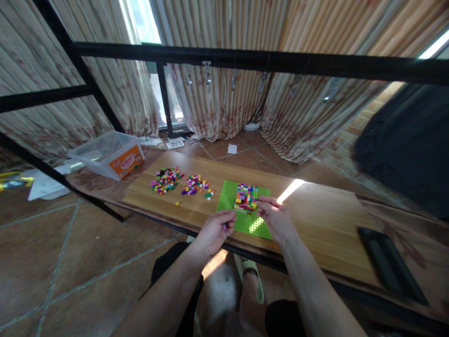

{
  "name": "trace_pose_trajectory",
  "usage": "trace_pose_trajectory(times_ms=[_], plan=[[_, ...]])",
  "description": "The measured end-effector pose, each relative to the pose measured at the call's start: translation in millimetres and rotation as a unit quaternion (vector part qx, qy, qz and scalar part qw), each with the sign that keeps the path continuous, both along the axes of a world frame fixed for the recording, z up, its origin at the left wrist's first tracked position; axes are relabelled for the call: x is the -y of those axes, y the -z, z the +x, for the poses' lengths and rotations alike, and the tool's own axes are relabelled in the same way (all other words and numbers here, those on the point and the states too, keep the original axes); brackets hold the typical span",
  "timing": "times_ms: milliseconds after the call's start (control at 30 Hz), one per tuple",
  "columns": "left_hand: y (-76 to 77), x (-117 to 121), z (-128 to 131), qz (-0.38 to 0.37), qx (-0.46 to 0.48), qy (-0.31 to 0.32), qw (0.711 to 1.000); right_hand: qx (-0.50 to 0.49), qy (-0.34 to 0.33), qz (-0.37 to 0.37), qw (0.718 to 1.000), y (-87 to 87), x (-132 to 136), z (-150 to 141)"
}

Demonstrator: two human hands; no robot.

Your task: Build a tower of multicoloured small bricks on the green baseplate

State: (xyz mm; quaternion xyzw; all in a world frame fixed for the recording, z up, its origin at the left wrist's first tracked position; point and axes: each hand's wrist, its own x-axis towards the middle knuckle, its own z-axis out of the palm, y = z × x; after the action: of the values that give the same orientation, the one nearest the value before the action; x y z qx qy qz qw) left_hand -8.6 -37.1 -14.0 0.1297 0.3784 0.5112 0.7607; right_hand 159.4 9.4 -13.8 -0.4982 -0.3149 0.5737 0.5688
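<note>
A green studded baseplate (228, 192) lies on the wooden board in front of me. On it stands a low block of many-coloured toy bricks (246, 196), stacked in layers. My left hand (219, 227) is at the plate's near left edge, its fingers curled round small bricks, of which a dark and a purplish bit show. At the right side of the stack is my right hand (273, 213), thumb and fingers pinched close to the bricks. Whatever sits between those fingertips is too small to make out.
Two heaps of loose bricks (167, 180) (195, 184) lie on the wooden board (322, 220) to the left, with a yellow brick (177, 203) nearby. A clear plastic box (105, 152) stands at the far left. A black tray (389, 262) rests at right. Black metal bars (245, 57) cross behind.
</note>
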Motion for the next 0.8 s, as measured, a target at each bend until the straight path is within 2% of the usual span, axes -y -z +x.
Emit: trace_pose_trajectory(times_ms=[167, 300, 433, 600, 800], plan=[[0.2, 0.6, 0.8, 0.001, -0.001, 0.003, 1.0, 0.029, 0.001, -0.01, 1.0, 0.0, 0.4, -1.4], [0.6, 0.4, 0.8, 0.002, -0.001, 0.004, 1.0, 0.094, 0.004, 0.028, 0.995, -2.0, 1.0, -1.1], [0.8, 0.1, 0.4, 0.005, -0.003, 0.006, 1.0, 0.118, -0.007, 0.048, 0.992, -2.9, 1.6, -1.1], [3.0, -0.2, -0.4, 0.008, 0.003, 0.009, 1.0, 0.11, 0.0, 0.068, 0.992, 2.2, -0.1, -3.6], [3.4, -0.2, -1.2, 0.012, 0.004, 0.009, 1.0, 0.062, -0.003, 0.058, 0.996, 6.8, -0.6, -6.9]])
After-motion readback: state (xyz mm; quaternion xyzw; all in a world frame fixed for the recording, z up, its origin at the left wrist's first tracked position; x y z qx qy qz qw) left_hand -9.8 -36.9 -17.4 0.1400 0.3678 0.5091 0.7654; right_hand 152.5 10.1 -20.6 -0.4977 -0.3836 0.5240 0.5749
